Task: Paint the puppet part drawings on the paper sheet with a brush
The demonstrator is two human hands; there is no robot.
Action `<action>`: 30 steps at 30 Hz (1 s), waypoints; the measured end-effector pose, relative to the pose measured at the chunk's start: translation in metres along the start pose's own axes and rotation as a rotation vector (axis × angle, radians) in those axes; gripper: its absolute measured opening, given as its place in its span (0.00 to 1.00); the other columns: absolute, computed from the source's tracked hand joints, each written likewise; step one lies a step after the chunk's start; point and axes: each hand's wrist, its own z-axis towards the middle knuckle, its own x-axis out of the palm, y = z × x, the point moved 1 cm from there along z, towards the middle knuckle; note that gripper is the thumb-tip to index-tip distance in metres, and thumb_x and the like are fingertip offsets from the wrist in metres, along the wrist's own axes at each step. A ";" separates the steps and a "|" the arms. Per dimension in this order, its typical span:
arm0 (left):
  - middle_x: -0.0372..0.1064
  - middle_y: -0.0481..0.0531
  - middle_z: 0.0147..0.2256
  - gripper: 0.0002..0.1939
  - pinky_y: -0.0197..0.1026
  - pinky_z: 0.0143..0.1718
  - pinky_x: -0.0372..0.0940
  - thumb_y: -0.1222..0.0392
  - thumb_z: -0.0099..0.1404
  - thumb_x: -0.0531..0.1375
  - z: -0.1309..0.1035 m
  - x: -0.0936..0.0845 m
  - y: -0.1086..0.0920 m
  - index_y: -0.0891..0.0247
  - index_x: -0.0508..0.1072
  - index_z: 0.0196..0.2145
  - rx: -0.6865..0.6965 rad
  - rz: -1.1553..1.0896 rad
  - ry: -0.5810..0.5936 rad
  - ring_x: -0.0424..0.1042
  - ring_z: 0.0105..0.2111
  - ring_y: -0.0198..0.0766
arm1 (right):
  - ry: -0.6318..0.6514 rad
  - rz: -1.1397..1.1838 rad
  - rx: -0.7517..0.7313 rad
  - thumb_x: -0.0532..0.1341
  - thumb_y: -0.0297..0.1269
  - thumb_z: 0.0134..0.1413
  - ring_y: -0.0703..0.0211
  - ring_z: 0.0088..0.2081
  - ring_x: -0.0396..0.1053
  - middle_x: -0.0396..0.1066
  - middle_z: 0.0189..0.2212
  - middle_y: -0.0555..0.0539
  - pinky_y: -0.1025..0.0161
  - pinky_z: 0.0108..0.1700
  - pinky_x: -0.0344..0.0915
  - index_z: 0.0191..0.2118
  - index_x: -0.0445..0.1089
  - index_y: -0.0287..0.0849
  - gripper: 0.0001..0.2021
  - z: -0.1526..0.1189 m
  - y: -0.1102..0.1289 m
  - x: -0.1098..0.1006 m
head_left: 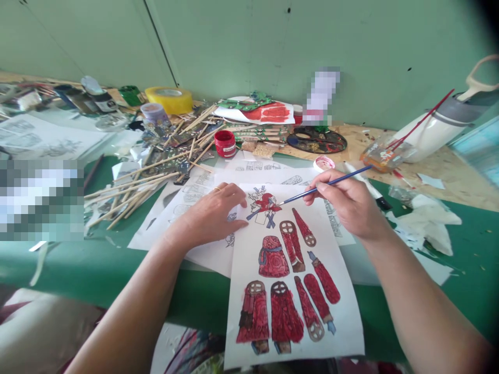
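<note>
A blue paintbrush (331, 183) is pinched in my right hand (343, 200), its tip at the small figure (267, 203) near the top of a white sheet (244, 265). Below that figure the sheet bears several red-painted costume pieces (274, 257) with brown and blue parts. My left hand (216, 213) rests at the sheet's upper left, fingers apart and curved, holding nothing. More sheets with line drawings (195, 189) lie beneath. The sheet's lower end reaches past the table's front edge.
Behind the sheets stand an open red paint jar (225, 144), a white lid (324, 164) and a dark palette (316, 140). Thin sticks (136, 189) pile at the left. At the right are a water cup (384, 156), a large bottle (436, 124) and crumpled tissue (432, 223).
</note>
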 end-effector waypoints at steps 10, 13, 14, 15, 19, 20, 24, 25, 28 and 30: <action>0.70 0.57 0.52 0.11 0.57 0.58 0.65 0.54 0.66 0.63 -0.001 0.002 0.003 0.59 0.72 0.44 0.002 -0.030 -0.016 0.67 0.55 0.51 | -0.041 -0.027 -0.031 0.60 0.38 0.65 0.57 0.34 0.77 0.78 0.30 0.47 0.56 0.43 0.74 0.37 0.73 0.43 0.07 0.001 -0.003 0.003; 0.70 0.56 0.51 0.11 0.57 0.58 0.65 0.54 0.65 0.63 -0.001 0.002 0.002 0.59 0.73 0.43 -0.003 -0.034 -0.015 0.68 0.55 0.51 | -0.036 0.002 -0.035 0.60 0.38 0.66 0.56 0.35 0.77 0.78 0.31 0.47 0.55 0.45 0.74 0.38 0.73 0.43 0.07 0.000 -0.005 0.002; 0.70 0.56 0.51 0.11 0.56 0.58 0.65 0.54 0.65 0.63 -0.001 0.001 0.001 0.59 0.73 0.44 -0.007 -0.036 -0.012 0.68 0.55 0.51 | -0.029 0.007 -0.034 0.60 0.38 0.66 0.56 0.35 0.77 0.78 0.32 0.47 0.54 0.45 0.74 0.38 0.73 0.43 0.07 0.000 -0.005 0.002; 0.70 0.56 0.51 0.11 0.56 0.58 0.65 0.54 0.65 0.63 0.000 0.001 0.001 0.59 0.73 0.44 -0.010 -0.040 -0.009 0.68 0.55 0.51 | -0.021 0.006 -0.032 0.60 0.39 0.66 0.56 0.35 0.77 0.78 0.32 0.47 0.54 0.45 0.73 0.38 0.73 0.43 0.07 -0.001 -0.005 0.002; 0.70 0.57 0.51 0.11 0.57 0.57 0.65 0.54 0.65 0.63 0.000 0.001 0.000 0.59 0.73 0.44 -0.017 -0.048 -0.008 0.68 0.55 0.52 | -0.009 -0.062 -0.026 0.60 0.40 0.66 0.56 0.35 0.77 0.78 0.30 0.47 0.55 0.43 0.73 0.37 0.72 0.43 0.08 0.000 -0.004 0.004; 0.70 0.57 0.51 0.11 0.57 0.57 0.65 0.54 0.65 0.63 0.000 0.001 0.000 0.59 0.73 0.44 -0.016 -0.047 -0.009 0.68 0.55 0.52 | -0.015 -0.078 -0.024 0.59 0.40 0.66 0.56 0.35 0.77 0.78 0.30 0.48 0.56 0.43 0.73 0.37 0.72 0.43 0.08 0.001 -0.003 0.004; 0.70 0.57 0.52 0.12 0.57 0.57 0.66 0.52 0.65 0.62 -0.001 0.002 0.001 0.58 0.73 0.44 -0.014 -0.043 -0.012 0.68 0.55 0.52 | -0.051 -0.088 -0.035 0.59 0.40 0.66 0.55 0.35 0.77 0.78 0.30 0.47 0.55 0.43 0.73 0.37 0.73 0.43 0.08 0.001 -0.002 0.004; 0.70 0.57 0.52 0.12 0.57 0.57 0.66 0.52 0.65 0.62 -0.001 0.002 0.001 0.58 0.73 0.44 -0.014 -0.044 -0.011 0.68 0.55 0.52 | -0.059 -0.086 -0.042 0.59 0.39 0.66 0.55 0.35 0.77 0.78 0.30 0.47 0.55 0.42 0.73 0.37 0.73 0.43 0.08 0.001 -0.002 0.004; 0.70 0.57 0.51 0.12 0.57 0.57 0.66 0.53 0.65 0.62 0.000 0.001 0.001 0.59 0.73 0.44 -0.016 -0.041 -0.003 0.68 0.55 0.52 | -0.058 -0.064 -0.068 0.59 0.39 0.67 0.56 0.36 0.77 0.78 0.31 0.47 0.55 0.44 0.73 0.38 0.73 0.43 0.08 -0.001 -0.002 0.004; 0.70 0.57 0.52 0.12 0.57 0.57 0.65 0.53 0.66 0.62 0.000 0.001 0.001 0.59 0.73 0.44 -0.016 -0.032 0.002 0.68 0.55 0.52 | -0.029 -0.050 -0.074 0.58 0.39 0.67 0.56 0.37 0.77 0.77 0.32 0.47 0.55 0.45 0.72 0.39 0.73 0.43 0.08 -0.002 -0.001 0.005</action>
